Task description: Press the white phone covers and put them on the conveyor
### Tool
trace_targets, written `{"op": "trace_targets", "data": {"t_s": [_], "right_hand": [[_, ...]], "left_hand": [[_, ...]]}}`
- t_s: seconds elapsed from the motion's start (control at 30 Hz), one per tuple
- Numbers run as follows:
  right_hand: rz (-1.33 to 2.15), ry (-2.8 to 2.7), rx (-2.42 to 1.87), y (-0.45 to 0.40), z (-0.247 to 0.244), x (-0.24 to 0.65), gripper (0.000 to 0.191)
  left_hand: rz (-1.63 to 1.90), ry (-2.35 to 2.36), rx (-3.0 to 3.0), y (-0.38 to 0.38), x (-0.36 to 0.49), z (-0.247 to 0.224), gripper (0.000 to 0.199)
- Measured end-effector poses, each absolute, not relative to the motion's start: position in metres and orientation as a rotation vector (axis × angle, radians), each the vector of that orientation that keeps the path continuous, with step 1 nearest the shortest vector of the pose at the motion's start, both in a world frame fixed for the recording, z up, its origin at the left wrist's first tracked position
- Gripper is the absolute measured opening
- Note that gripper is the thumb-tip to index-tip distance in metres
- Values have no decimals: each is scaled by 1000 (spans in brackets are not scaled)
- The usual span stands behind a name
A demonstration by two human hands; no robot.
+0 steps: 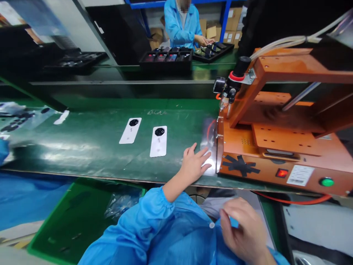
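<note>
Panels lay flat on the green bench (91,147), two of them, both white: the left panel (130,131) sat slanted, its far end toward the right, and the right panel (158,141) lay beside it, a little nearer the body and apart from it. Each had a round black camera ring at its far end.

The left hand (194,162) was palm down, its fingers spread apart, over the bench's near edge and a shiny strip (207,141) beside the orange machine (275,147). It held nothing visible, and the right panel was the nearer of the two to it. The right hand (242,226) was raised in front of the blue coat, its fingers bent; it was blurred, so whether they were closed together or held anything could not be told.

On the machine's front were black tape (241,165), a lit red switch (281,173) and a green button (327,182), with a gauge (219,85) at its far left side. A green bin (82,217) below the bench held what was probably clear plastic (121,206). Across the bench, a person (183,24) in blue had both hands at a black tray (212,53).
</note>
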State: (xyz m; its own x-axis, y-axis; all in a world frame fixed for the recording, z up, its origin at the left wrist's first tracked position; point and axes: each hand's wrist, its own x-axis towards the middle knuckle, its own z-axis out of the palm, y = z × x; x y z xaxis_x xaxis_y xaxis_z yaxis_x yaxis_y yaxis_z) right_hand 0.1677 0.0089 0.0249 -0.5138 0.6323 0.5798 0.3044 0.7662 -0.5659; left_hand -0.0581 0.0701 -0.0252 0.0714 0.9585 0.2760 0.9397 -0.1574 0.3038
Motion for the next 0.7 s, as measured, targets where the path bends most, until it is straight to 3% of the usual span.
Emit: {"op": "trace_targets", "data": {"t_s": [0.13, 0.3, 0.5, 0.63, 0.7], "right_hand": [[543, -2118, -666, 8, 7, 154, 28], [611, -2171, -717, 10, -6, 152, 27], [717, -2264, -768, 21, -17, 137, 25], [713, -2341, -713, 31, -18, 117, 18], [667, -2372, -697, 39, -14, 108, 14]], "left_hand": [[781, 2062, 2216, 77, -63, -21, 29], [855, 2156, 2232, 32, -96, 2, 31], [706, 2016, 2197, -20, -132, -7, 58], [1089, 2158, 1972, -27, -138, -11, 29], [1169, 2189, 1908, -23, -139, -12, 23]]}}
